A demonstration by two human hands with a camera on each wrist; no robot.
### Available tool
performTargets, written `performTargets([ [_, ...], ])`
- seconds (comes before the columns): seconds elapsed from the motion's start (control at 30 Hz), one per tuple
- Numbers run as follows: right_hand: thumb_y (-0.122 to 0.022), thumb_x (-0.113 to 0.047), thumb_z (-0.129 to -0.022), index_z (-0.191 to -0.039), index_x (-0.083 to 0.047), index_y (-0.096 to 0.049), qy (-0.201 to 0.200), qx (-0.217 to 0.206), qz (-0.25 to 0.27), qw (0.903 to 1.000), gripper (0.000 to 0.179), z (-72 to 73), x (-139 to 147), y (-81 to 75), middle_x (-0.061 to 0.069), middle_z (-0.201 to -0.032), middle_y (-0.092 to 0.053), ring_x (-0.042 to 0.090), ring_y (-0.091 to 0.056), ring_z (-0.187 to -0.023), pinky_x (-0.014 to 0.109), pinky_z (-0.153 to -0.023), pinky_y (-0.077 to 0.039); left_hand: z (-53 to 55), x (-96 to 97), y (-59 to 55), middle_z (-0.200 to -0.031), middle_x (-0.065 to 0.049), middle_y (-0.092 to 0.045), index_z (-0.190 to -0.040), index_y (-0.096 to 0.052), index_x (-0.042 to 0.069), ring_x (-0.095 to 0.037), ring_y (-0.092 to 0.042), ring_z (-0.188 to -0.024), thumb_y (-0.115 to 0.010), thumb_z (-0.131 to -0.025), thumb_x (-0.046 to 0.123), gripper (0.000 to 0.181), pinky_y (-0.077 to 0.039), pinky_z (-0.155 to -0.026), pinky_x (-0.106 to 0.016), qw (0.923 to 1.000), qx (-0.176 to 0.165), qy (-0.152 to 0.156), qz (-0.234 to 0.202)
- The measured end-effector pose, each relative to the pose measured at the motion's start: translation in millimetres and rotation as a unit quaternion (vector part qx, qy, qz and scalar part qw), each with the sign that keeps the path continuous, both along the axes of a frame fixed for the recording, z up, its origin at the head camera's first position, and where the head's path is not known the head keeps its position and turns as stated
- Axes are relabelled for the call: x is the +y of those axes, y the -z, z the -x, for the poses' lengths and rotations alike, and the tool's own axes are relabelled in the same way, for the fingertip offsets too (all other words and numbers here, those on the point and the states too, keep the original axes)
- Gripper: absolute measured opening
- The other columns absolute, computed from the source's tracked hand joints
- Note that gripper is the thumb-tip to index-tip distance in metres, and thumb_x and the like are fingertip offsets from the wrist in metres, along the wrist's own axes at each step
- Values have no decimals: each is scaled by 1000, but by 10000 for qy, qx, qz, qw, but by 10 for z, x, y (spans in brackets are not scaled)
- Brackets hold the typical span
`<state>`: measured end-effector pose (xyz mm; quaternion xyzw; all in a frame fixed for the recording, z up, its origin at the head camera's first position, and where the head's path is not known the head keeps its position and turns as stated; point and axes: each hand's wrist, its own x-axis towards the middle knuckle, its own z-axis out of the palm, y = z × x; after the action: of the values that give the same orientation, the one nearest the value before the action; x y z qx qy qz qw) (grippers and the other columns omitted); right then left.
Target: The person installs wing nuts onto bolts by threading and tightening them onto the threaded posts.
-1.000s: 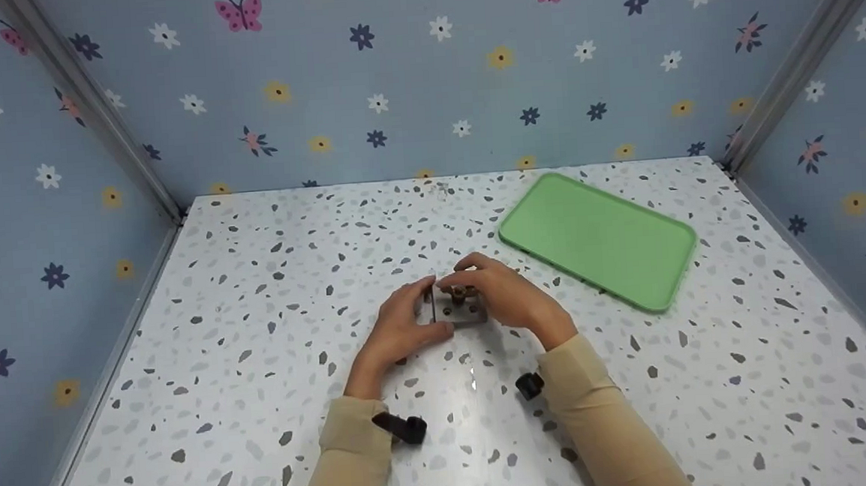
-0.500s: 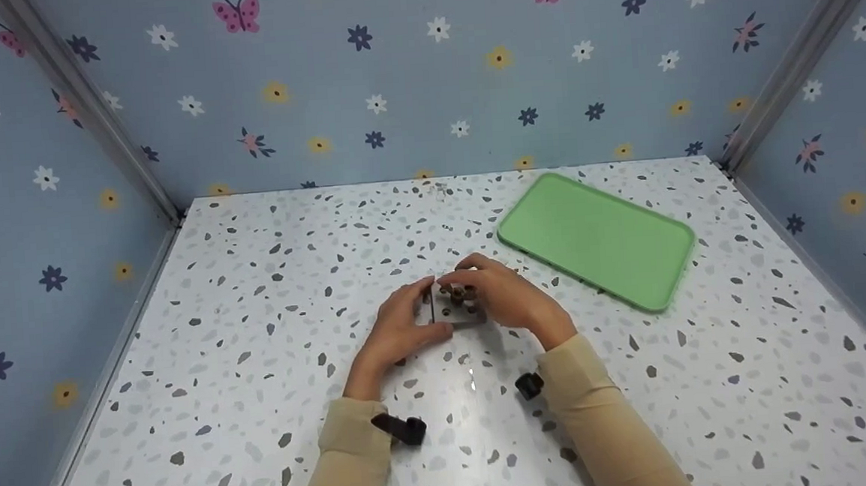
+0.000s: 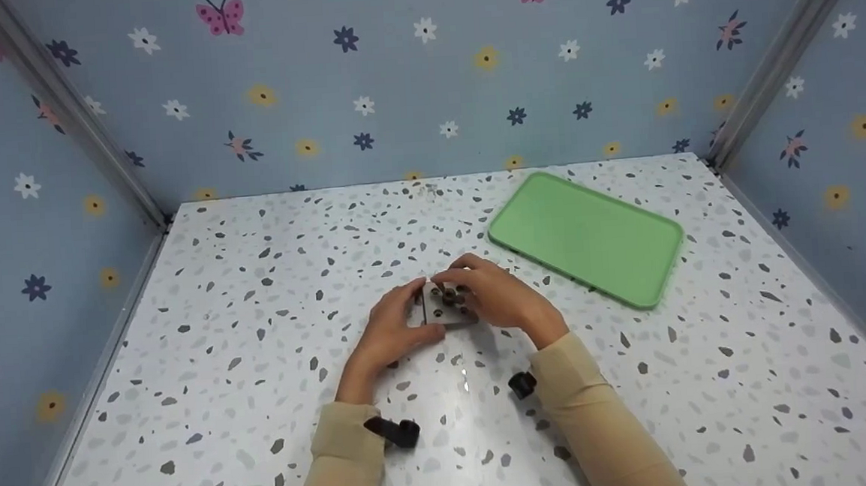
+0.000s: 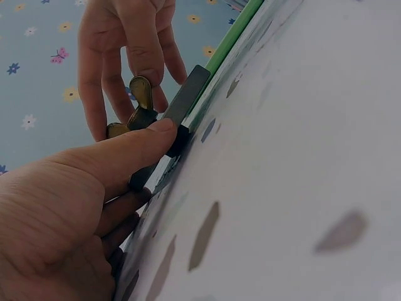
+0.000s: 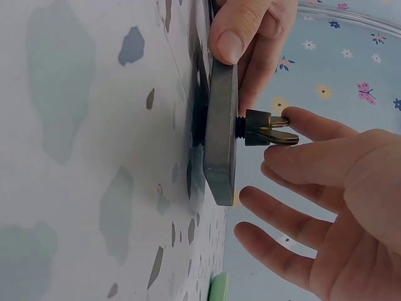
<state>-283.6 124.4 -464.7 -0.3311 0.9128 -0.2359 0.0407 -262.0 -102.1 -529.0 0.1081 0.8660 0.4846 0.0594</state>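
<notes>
The right hand (image 3: pixel 507 295), at three o'clock of the plate (image 5: pixel 220 132), pinches the wing nut (image 5: pixel 258 128) between thumb and index finger, much as half a second ago; the whole scene in the head view has slid slightly toward nine o'clock. Its ring and little fingers extend clear of the nut. The left hand (image 3: pixel 395 328) grips the plate's edges, thumb near seven o'clock, fingers near ten. The plate lies over the desk (image 3: pixel 260 374), wing nut uppermost, a dark part (image 4: pixel 180 141) beneath. At two o'clock, beyond the right hand, lies the green tray (image 3: pixel 587 239), its flat inside showing.
</notes>
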Motion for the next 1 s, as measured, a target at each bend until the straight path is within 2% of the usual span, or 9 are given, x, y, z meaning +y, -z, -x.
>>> performTargets([
  [0.37,-60,7,-102,-147,-12,-63,25,76,61,9999,49,-7,5,-14,16,-140,-60,33,-61,-128,48,-112,-52,-11,-3,-4,-165,-7,-46,-163,-43,18,-34,-36,-155,-89,-82,32,94,-24,-129,-55,10000,-26,-22,20],
  [0.67,-67,-1,-100,-149,-16,-62,288,-150,-53,9995,51,-12,5,-28,13,-143,-58,31,-60,-129,48,-112,-51,-9,-6,-11,-165,-6,-45,-164,-43,19,-33,-36,-154,-90,-83,32,95,-25,-128,-56,10000,-38,-6,-1],
  [1.0,-70,-8,-101,-148,-13,-62,310,-61,-69,9995,47,-13,11,-20,14,-140,-59,31,-60,-126,48,-110,-52,-8,14,1,-162,-6,-49,-163,-44,19,-32,-44,-146,-90,-82,29,94,-30,-126,-54,9999,-71,-73,-127],
])
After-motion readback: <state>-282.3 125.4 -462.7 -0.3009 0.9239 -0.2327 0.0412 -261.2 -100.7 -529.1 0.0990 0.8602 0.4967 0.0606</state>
